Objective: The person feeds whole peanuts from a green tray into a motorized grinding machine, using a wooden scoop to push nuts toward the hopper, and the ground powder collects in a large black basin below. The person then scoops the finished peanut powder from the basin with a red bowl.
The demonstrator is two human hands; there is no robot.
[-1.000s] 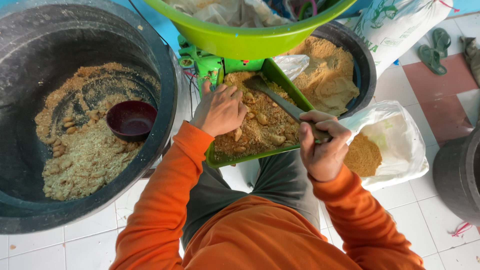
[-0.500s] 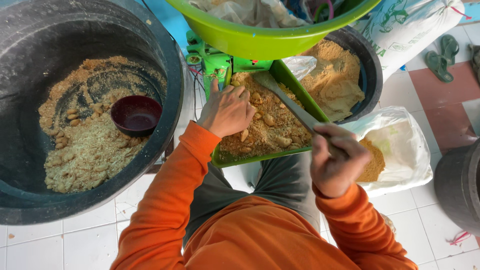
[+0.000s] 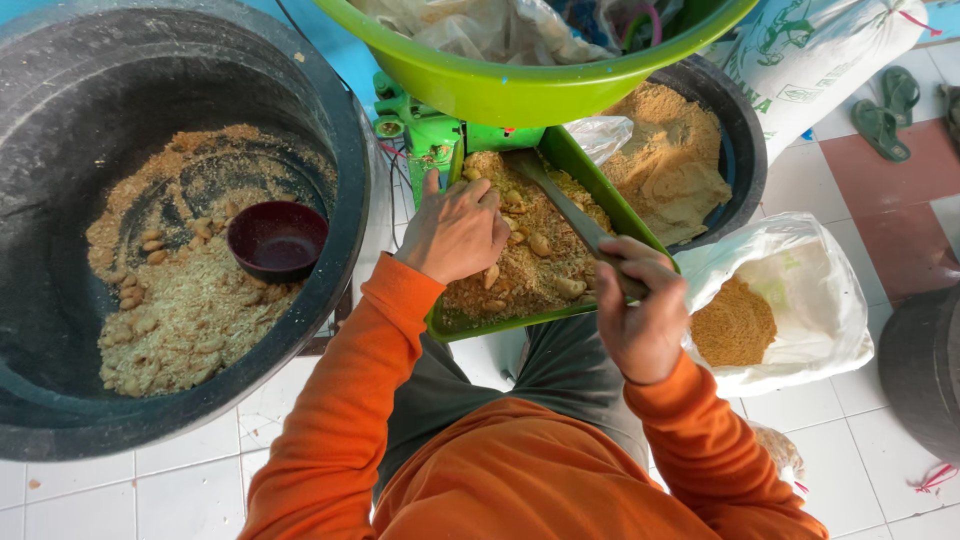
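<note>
Metal blade (image 3: pixel 560 205) in right hand (image 3: pixel 640 320), long axis diagonal, tip up-left

Green tray (image 3: pixel 610 205); dark red bowl (image 3: pixel 277 240); orange sleeves (image 3: pixel 375 350).
</note>
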